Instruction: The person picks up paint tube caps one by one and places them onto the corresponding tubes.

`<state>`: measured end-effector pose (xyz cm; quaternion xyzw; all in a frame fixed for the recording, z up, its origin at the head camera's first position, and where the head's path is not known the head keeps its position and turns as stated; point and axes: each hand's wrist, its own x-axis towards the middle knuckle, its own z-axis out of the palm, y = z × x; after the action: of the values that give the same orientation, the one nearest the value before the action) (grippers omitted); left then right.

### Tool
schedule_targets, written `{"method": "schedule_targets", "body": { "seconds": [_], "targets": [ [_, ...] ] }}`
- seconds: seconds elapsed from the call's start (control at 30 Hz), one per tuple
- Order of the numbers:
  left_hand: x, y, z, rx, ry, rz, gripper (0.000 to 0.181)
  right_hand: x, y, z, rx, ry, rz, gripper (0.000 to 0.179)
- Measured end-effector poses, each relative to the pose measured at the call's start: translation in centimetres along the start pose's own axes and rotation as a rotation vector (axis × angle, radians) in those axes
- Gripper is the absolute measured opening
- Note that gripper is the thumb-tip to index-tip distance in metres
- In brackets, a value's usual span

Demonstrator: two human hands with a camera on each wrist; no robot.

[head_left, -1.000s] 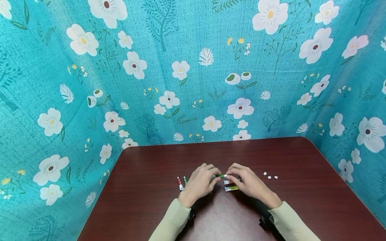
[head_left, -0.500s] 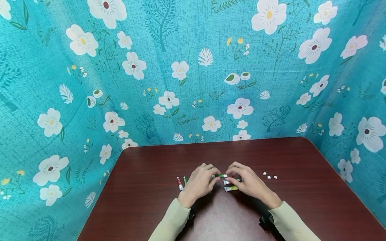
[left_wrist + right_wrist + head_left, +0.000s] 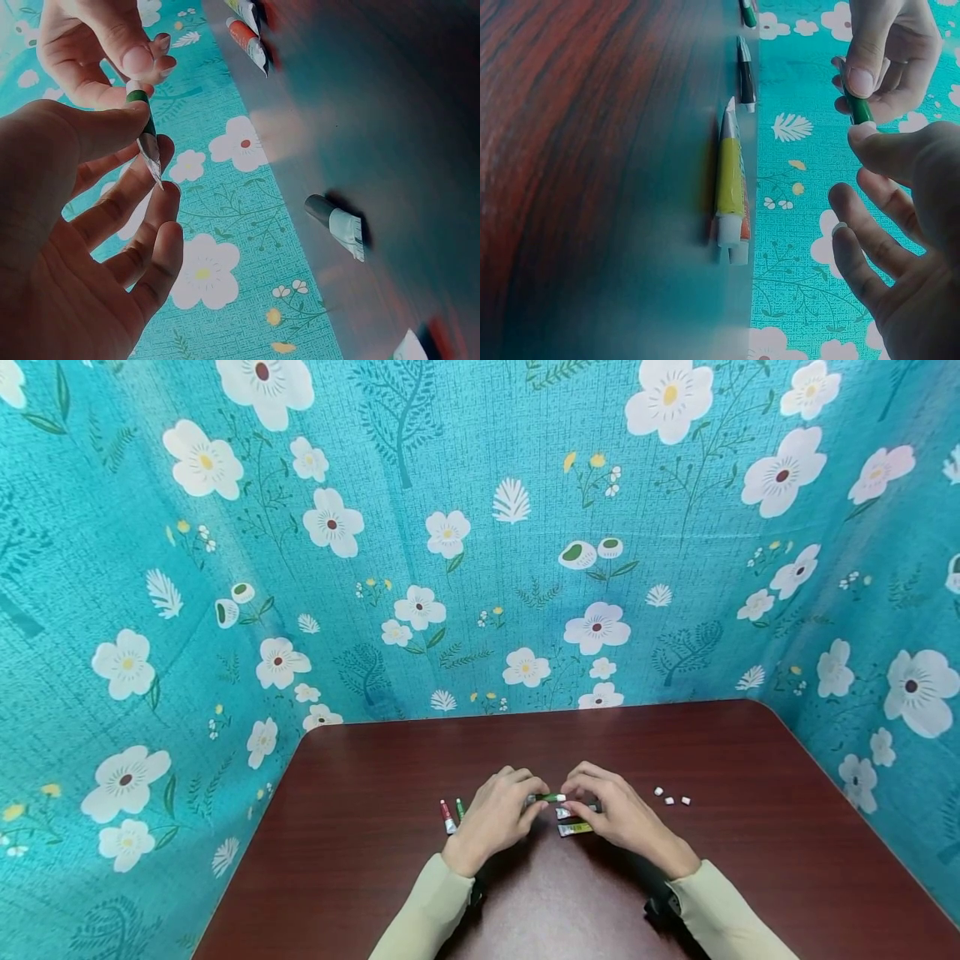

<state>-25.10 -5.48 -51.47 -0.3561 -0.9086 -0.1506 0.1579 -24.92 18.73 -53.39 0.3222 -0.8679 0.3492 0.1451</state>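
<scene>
My left hand (image 3: 500, 810) pinches a small green paint tube (image 3: 861, 109) between thumb and fingers, held lengthwise toward the other hand. Its crimped silver end (image 3: 151, 154) shows in the left wrist view. My right hand (image 3: 618, 814) has thumb and forefinger at the tube's white cap (image 3: 133, 86), while its other fingers spread loosely. Under the right hand lie a yellow paint tube (image 3: 730, 176) and an orange paint tube (image 3: 246, 39), partly covered in the head view. Left of the left hand rest a red paint tube (image 3: 447, 817) and a second green tube (image 3: 461, 810).
Three small white pieces (image 3: 670, 802) that look like caps lie on the dark red-brown table (image 3: 390, 760), right of the right hand. A turquoise flowered cloth (image 3: 480, 652) hangs behind the table's back edge and along both sides.
The right thumb has shifted slightly down from its tighter pinch at the cap. The left hand and the loose tubes have stayed in place.
</scene>
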Motion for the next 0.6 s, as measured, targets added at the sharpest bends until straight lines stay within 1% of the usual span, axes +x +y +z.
{"method": "schedule_targets", "body": {
  "seconds": [0.37, 0.6],
  "targets": [
    [-0.12, -0.06, 0.13, 0.009, 0.011, 0.002, 0.014, -0.13, 0.47, 0.29, 0.005, 0.015, -0.032, 0.02],
    [-0.04, -0.13, 0.15, 0.007, 0.018, 0.01, 0.014, -0.1, 0.43, 0.22, 0.007, 0.001, -0.016, 0.018]
  ]
}}
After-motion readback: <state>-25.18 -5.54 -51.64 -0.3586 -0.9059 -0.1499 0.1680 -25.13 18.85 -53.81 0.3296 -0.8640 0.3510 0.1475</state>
